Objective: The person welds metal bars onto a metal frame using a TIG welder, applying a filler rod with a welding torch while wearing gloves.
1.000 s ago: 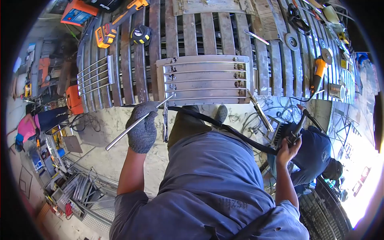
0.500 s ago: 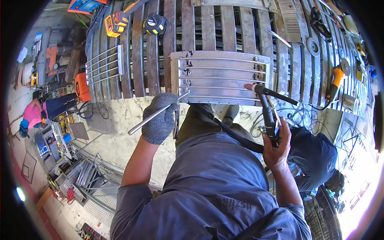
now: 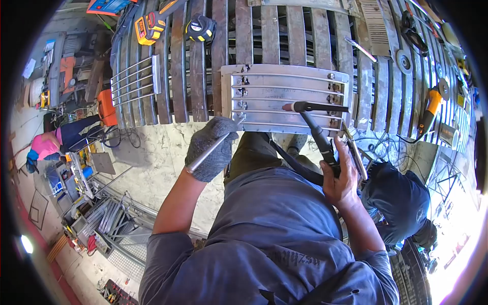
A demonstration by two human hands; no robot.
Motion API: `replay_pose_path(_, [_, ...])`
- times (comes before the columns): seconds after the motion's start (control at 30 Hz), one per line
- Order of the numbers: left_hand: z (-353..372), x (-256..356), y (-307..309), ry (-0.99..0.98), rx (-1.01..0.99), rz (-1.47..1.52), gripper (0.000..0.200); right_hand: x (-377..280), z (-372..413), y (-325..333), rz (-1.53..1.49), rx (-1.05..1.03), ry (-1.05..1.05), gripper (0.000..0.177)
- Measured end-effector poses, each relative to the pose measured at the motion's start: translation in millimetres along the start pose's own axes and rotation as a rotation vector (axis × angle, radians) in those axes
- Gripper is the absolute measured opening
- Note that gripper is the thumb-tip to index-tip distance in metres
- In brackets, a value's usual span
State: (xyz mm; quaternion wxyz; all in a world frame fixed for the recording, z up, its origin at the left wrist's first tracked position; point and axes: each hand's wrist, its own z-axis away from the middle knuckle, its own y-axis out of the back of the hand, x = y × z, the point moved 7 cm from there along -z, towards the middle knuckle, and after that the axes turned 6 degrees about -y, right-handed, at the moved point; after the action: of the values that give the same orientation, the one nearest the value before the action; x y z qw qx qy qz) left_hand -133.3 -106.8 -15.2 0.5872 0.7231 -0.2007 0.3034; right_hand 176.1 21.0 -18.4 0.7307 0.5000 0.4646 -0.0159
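My left hand [image 3: 210,151], in a grey knitted glove, is closed round a thin metal rod [image 3: 207,154]. The rod's far tip is right by the lower left corner of a metal grille [image 3: 290,108] of parallel bars, which lies on a flat metal plate [image 3: 227,96]. Dark marks show at the bar ends. In my bare right hand [image 3: 341,179] is a TIG welding torch [image 3: 318,136], its pinkish nozzle [image 3: 288,107] over the middle of the grille. A narrow flat piece [image 3: 355,151], seen edge-on, is beside my right fingers.
The slatted metal bench [image 3: 178,91] carries a second barred piece [image 3: 134,84], a tape measure [image 3: 200,28], a yellow battery tool [image 3: 149,28] and an angle grinder [image 3: 432,108]. A person in dark clothes [image 3: 396,201] bends at my right; another in pink [image 3: 47,146] is far left.
My right hand has brought the torch leftward, its nozzle passing from the grille's right part to its middle. The rod in my left hand has tilted more steeply. The view has shifted slightly.
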Motion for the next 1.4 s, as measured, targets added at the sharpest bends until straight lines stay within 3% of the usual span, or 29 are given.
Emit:
replay_pose_path(0.03, [-0.5, -0.7, -1.7, -0.003, -0.012, 0.019, 0.016, -1.3, -4.8, -5.1, -0.034, 0.011, 0.002, 0.072])
replay_pose_path(0.13, [-1.7, -0.7, -5.5, -0.011, -0.075, 0.052, 0.041, -0.1, -13.9, -24.9, -0.067, -0.075, -0.068, 0.074])
replay_pose_path(0.43, [2.8, -10.3, -10.6, 0.098, -0.090, 0.172, 0.030, 2.1, -33.0, -86.0, -0.175, -0.234, -0.045, 0.078])
replay_pose_path(0.53, [-3.2, -2.5, -6.4, 0.004, -0.062, 0.083, 0.025, 2.8, -28.6, -104.1, -0.106, -0.258, 0.030, 0.080])
replay_pose_path(0.63, [-1.4, -3.7, -7.4, 0.035, -0.036, 0.173, 0.026, 2.0, -22.6, -115.8, -0.049, -0.221, 0.121, 0.082])
replay_pose_path(0.73, [-6.0, 7.9, -3.3, -0.026, -0.078, -0.053, 0.026, 3.9, -16.4, -127.9, -0.024, -0.184, 0.164, 0.082])
replay_pose_path(0.93, [3.6, -1.9, -7.0, 0.029, -0.083, -0.004, 0.025, 0.1, -12.4, -133.2, -0.009, -0.151, 0.169, 0.081])
replay_pose_path(1.13, [8.5, -0.9, -6.6, -0.068, -0.076, -0.074, 0.031, -5.0, -12.5, -133.8, 0.011, -0.130, 0.199, 0.082])
replay_pose_path(1.17, [14.3, -8.7, -9.2, 0.031, -0.089, 0.099, 0.039, -6.7, -13.0, -132.9, 0.023, -0.146, 0.198, 0.083])
replay_pose_path(1.27, [14.0, -4.9, -7.8, -0.043, -0.108, 0.010, 0.046, -10.7, -14.1, -132.6, 0.040, -0.175, 0.194, 0.083])
replay_pose_path(1.4, [18.3, -8.1, -9.7, -0.001, -0.118, 0.017, 0.049, -16.0, -15.9, -129.0, 0.070, -0.225, 0.167, 0.083])
